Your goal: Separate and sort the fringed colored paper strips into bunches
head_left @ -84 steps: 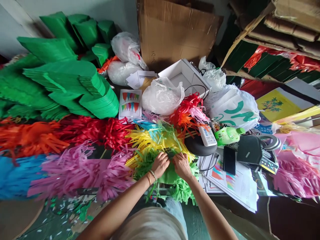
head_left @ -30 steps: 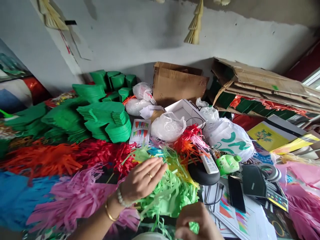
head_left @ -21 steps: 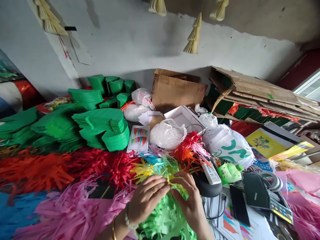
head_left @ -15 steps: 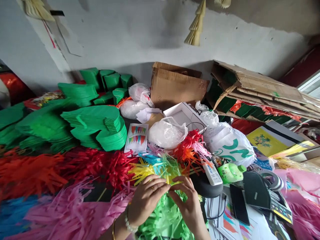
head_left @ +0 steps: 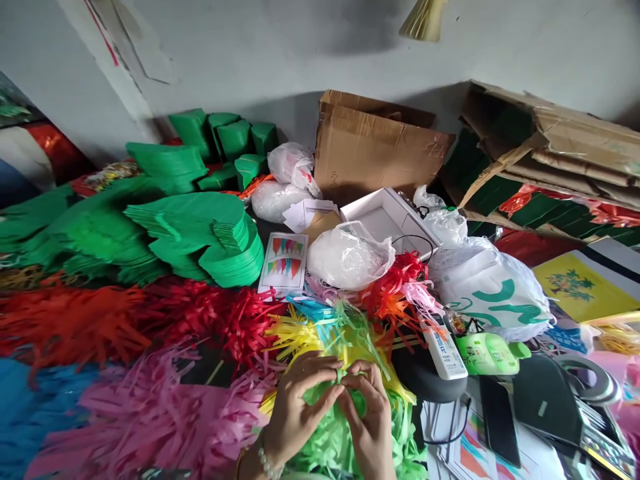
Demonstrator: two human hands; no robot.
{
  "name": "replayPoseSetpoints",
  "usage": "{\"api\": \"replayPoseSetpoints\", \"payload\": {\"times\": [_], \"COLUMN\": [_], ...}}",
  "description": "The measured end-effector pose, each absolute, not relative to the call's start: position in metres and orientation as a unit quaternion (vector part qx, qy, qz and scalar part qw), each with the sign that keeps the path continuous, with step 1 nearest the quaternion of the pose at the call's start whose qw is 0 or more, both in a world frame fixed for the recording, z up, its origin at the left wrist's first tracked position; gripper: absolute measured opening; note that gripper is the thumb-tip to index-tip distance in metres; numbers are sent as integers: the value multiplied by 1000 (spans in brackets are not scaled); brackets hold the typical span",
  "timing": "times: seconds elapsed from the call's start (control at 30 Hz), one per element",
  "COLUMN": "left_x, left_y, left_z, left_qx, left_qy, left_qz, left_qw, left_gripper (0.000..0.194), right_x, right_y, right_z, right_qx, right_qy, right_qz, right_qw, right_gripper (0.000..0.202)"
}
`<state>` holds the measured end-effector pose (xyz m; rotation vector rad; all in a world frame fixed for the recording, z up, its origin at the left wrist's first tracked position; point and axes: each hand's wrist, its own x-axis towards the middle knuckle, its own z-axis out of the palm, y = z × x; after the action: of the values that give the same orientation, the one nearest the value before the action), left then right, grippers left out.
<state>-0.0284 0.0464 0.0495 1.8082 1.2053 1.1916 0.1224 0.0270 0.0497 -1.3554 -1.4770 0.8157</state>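
Note:
My left hand [head_left: 303, 400], with a beaded bracelet at the wrist, and my right hand [head_left: 369, 412] meet fingertip to fingertip at the lower middle. Both are closed in a pinch on light green tissue paper [head_left: 327, 437], cut into fringe strips, whose bulk lies below and between them. A thin bit of green shows between the fingertips; the rest of the grip is hidden. Just beyond the fingers lie yellow paper fringe [head_left: 299, 332] and light blue strips [head_left: 316, 312]. A red and orange tassel bunch [head_left: 395, 287] sits a little farther back.
Pink [head_left: 165, 413], blue [head_left: 35, 407] and red fringe [head_left: 200, 313] spread to the left, before stacked green paper shapes [head_left: 195, 227]. Rightward are a green bottle [head_left: 493, 353], a black phone [head_left: 499, 420] and a plastic bag [head_left: 493, 287]. A cardboard box [head_left: 375, 147] stands behind.
The view has shifted, so the table's things sit farther right or higher. My fingertips have come closer together, and the fingers are more curled over the green paper.

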Motion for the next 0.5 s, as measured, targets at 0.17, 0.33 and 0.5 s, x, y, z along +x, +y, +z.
{"api": "replayPoseSetpoints", "payload": {"times": [0.17,0.33,0.5], "left_x": [-29,-29,-24], "left_y": [40,36,33], "left_z": [42,42,40], "left_qx": [652,694,685], "left_qy": [493,463,454], "left_qz": [435,405,397], "left_qw": [377,375,409], "left_gripper": [12,11,13], "right_x": [128,140,136], "right_y": [24,32,38], "right_z": [48,55,51], "right_qx": [-533,-546,-540], "right_qy": [-672,-680,-671], "right_qz": [289,276,289], "right_qw": [425,404,418], "right_gripper": [9,11,14]}}
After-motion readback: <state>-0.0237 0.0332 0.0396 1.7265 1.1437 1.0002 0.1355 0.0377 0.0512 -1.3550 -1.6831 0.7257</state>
